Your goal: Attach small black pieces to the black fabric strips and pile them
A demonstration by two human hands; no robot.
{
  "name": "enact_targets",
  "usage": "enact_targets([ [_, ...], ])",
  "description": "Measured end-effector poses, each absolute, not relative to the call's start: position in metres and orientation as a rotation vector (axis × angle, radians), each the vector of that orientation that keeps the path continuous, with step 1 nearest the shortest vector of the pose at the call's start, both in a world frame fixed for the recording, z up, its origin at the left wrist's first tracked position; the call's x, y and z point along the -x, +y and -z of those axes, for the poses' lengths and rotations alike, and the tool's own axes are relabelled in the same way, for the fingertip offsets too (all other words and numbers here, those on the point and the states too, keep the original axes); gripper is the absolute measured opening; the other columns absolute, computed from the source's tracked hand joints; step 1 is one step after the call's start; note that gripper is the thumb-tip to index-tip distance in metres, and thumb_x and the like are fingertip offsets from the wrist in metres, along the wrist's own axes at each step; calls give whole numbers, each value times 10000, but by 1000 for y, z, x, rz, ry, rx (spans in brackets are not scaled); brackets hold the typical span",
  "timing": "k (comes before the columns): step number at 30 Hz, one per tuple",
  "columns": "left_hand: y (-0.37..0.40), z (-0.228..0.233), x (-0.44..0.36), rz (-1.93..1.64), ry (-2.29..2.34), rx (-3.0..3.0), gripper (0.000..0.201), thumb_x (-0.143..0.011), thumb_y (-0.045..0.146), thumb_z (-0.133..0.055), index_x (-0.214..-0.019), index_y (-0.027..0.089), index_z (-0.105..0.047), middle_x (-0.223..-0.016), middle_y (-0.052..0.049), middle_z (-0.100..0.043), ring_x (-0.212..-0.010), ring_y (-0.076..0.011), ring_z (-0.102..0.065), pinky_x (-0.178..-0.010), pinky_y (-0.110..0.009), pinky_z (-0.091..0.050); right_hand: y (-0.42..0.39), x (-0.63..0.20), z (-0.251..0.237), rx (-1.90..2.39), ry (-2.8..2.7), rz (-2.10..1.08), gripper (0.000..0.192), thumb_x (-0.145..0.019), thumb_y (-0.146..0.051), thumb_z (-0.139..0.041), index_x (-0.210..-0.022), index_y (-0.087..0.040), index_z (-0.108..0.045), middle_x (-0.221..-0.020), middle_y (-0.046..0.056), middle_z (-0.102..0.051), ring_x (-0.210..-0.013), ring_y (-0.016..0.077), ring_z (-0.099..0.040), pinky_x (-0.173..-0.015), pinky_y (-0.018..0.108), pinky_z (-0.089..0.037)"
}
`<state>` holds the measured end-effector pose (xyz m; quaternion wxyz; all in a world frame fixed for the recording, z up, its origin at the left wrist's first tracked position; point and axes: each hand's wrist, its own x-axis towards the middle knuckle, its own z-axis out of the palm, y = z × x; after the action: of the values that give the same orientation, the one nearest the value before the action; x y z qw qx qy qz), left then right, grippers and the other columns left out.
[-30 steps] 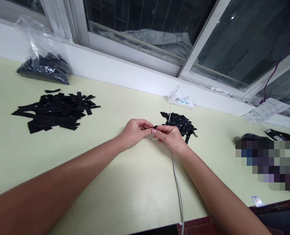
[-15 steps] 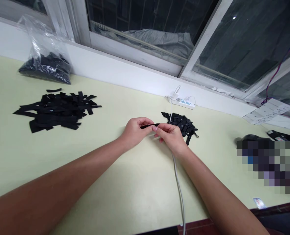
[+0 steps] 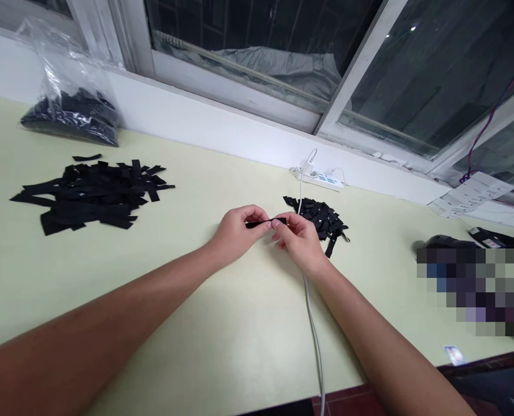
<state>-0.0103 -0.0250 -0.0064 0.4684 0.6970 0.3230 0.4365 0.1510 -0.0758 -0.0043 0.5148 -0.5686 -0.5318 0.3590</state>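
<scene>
A small black fabric strip (image 3: 265, 222) is stretched flat between both hands just above the pale green table (image 3: 222, 335). My left hand (image 3: 237, 234) pinches its left end with thumb and fingers. My right hand (image 3: 298, 240) pinches its right end. Right behind my right hand lies a small heap of folded black pieces (image 3: 321, 216). A larger pile of flat black strips (image 3: 88, 193) is spread out at the far left of the table.
A clear plastic bag of black pieces (image 3: 69, 101) leans on the wall at the back left. A white power strip (image 3: 320, 179) sits below the window, and its white cable (image 3: 313, 323) runs under my right wrist to the table's front edge. Dark items lie at the right.
The strip has been pulled out longer between my fingers and now lies flat. Both hands stayed in nearly the same spot.
</scene>
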Motion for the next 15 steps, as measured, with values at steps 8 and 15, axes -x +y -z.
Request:
enact_targets([
  [8, -25, 10, 12, -1013, 720, -1724, 180, -850, 348, -682, -817, 178, -635, -800, -4, -643, -774, -145, -582, -734, -288, -449, -77, -150, 0, 1269, -1207, -1027, 281, -760, -448, -752, -862, -208, -649, -697, -10, -612, -660, 154, -605, -515, 247, -472],
  [15, -29, 7, 12, -956, 595, -1657, 190, -847, 347, -688, -808, 176, -615, -785, -13, -669, -763, -150, -623, -727, -292, -474, -81, -152, -7, 1141, -1132, -1251, 284, -737, -433, -775, -783, -203, -617, -717, -10, -581, -700, 144, -570, -533, 238, -466],
])
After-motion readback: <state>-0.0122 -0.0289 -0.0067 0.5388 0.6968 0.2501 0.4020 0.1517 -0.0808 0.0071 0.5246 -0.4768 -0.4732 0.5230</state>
